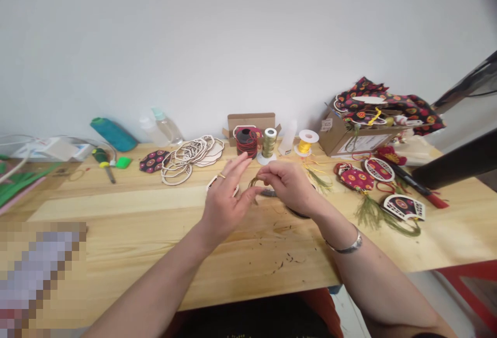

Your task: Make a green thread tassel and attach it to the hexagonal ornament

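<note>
My right hand (289,185) is closed in a pinch on a small bundle of olive thread (253,185). Close by on its left, my left hand (227,201) has its fingers stretched out, with the thumb reaching toward the thread; whether it touches is hard to tell. Beneath the left hand, a pale-rimmed wooden piece (212,185) is mostly covered. Partly hidden behind the right hand lies a grey ring-shaped object (267,192). Just beyond the hands stand a cone of olive thread (269,145) and a spool of dark red cord (246,146).
Cut-out wooden frames (190,154) lie in a pile at the left, near a screwdriver (103,162). A yellow thread spool (307,141) stands at the back. At right are a cardboard box (341,133) with patterned fabric, tasselled ornaments (357,177) and a black post (458,162).
</note>
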A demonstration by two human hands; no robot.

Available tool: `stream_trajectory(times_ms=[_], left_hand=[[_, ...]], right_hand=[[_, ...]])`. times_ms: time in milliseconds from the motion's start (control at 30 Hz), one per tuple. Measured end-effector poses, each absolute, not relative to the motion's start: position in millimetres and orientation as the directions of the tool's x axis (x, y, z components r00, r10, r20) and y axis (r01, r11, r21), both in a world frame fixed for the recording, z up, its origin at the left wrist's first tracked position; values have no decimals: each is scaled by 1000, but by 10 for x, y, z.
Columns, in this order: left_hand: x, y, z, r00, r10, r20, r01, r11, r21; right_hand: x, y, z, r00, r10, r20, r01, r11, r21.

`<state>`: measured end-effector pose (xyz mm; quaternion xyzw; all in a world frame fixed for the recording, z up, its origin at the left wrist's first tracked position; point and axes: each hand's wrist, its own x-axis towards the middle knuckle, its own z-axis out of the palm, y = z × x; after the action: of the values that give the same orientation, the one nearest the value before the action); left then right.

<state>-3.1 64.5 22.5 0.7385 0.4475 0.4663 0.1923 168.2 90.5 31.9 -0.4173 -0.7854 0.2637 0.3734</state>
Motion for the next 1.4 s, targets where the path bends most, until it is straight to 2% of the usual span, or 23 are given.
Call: stream_trajectory(times_ms=[133,233,333,433,567,667,733,800,867,900,967,1033,1100,1167,1200,1300,1367,1400], left_hand=[[31,634,142,129,920,371,404,-390,827],[23,643,109,147,903,405,474,-423,772],[-2,652,96,235,815,530,618,-546,565],[-25,681,67,369,640,674,683,-678,270],[-41,722,28,524,451,722,702,-709,-67],[-45,724,25,578,423,698,717,-672,-187],[-49,711,34,578,452,680,736,-649,-194],[-58,696,54,558,496,665,753,-640,-153],[-73,683,91,483,579,656,772,-636,-7],[-83,680,118,417,644,641,772,-623,123],[-106,686,180,245,802,545,709,-532,464],[-131,709,238,110,934,341,545,-343,765],[-153,745,268,32,989,147,362,-149,920],[-170,784,268,1,1000,5,201,-5,980],[-177,802,261,-5,999,-43,134,43,990],[-195,841,243,-16,993,-113,-9,113,994],[-206,854,246,-15,991,-130,-72,128,989],[-212,858,251,-15,991,-136,-96,134,986]], right_hand=[[1662,889,297,-395,854,339,434,498,-750],[1662,890,301,-392,865,314,493,485,-722],[1660,889,316,-385,866,318,506,486,-712],[1655,886,322,-382,866,323,510,489,-707],[1656,888,311,-390,864,319,545,495,-676],[1655,889,295,-404,854,327,552,513,-657],[1644,885,281,-413,845,341,542,529,-653],[1626,883,264,-416,835,361,521,544,-658],[1609,891,244,-414,825,385,487,558,-672],[1606,902,234,-408,821,400,465,564,-683],[1622,942,218,-373,809,454,418,583,-697],[1673,996,222,-308,793,525,409,609,-680],[1757,1039,260,-229,786,575,494,602,-627],[1862,1040,330,-175,828,532,667,497,-555],[1917,1019,368,-168,873,458,758,412,-507],[2082,877,429,-194,977,85,938,210,-276],[2181,746,389,-243,967,-73,963,231,-141],[2224,682,345,-285,954,-96,955,274,-113]])
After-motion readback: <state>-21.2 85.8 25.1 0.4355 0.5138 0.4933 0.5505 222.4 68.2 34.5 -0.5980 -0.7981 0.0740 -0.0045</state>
